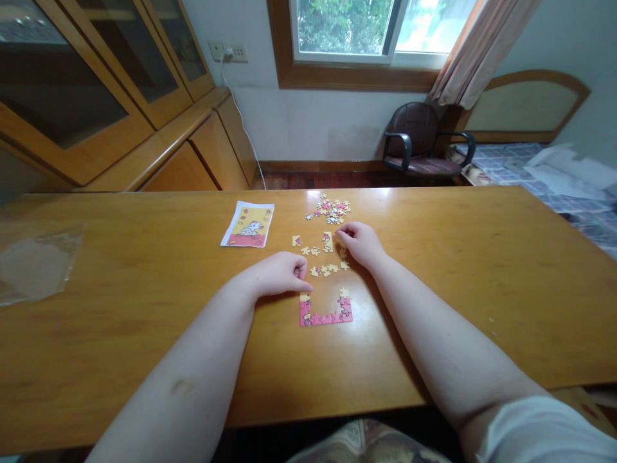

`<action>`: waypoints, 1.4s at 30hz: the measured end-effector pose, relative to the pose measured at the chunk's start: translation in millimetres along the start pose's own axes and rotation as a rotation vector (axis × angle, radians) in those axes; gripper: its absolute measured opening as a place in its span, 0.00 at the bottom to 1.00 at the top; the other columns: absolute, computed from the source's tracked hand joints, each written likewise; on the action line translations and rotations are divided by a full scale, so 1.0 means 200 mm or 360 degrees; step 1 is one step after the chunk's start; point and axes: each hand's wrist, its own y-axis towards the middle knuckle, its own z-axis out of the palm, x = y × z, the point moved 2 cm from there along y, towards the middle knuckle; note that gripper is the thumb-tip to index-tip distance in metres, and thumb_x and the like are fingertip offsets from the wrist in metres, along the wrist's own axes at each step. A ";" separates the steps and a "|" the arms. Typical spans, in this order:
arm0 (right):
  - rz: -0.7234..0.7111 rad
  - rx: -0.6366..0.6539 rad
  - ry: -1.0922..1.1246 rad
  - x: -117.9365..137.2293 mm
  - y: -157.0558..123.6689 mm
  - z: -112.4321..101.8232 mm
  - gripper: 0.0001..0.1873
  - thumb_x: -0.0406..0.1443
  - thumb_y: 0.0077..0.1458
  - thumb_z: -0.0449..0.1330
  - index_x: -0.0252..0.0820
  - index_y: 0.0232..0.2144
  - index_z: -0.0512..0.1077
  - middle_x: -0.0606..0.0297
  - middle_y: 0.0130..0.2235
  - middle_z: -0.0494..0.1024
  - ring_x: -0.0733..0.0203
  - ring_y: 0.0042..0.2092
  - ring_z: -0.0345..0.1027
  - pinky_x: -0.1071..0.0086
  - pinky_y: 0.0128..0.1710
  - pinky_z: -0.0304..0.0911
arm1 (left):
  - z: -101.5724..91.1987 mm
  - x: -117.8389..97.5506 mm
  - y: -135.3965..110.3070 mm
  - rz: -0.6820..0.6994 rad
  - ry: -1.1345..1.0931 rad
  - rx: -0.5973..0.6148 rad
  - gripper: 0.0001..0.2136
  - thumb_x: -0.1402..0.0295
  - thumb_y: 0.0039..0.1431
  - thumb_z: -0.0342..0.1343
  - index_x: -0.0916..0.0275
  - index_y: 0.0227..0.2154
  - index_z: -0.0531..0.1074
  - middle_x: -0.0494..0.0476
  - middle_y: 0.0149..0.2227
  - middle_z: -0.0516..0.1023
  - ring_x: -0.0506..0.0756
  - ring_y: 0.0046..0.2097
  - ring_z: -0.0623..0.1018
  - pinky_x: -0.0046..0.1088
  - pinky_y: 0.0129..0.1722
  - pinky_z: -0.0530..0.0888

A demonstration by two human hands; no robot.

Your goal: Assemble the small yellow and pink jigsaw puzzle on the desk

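A partly joined jigsaw puzzle (328, 318), pink with yellow ends, forms a U shape on the table. My left hand (279, 273) is beside its upper left end, fingers curled and thumb stretched apart from them, with nothing visible between. My right hand (361, 244) is farther back, its thumb and fingertips pinched together; anything in them is too small to make out. Just left of those fingertips lies a joined yellow piece pair (328, 242). Loose yellow puzzle pieces (326, 271) lie in a rough row between the hands and the U shape.
A heap of mixed puzzle pieces (332, 209) lies near the table's far edge. The picture sheet (248, 225) is to its left. Clear plastic wrapping (38, 267) rests at the far left of the wooden table (144, 321). An armchair (419, 141) stands beyond.
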 end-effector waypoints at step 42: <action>0.0010 0.0006 0.0017 0.00 0.00 0.01 0.11 0.39 0.53 0.56 0.41 0.29 0.76 0.66 0.28 0.77 0.62 0.31 0.67 0.70 0.33 0.59 | 0.05 -0.09 0.01 0.0023 0.0608 -0.0401 0.13 0.58 0.56 0.53 0.52 0.41 0.75 0.55 0.38 0.80 0.59 0.40 0.78 0.30 0.37 0.70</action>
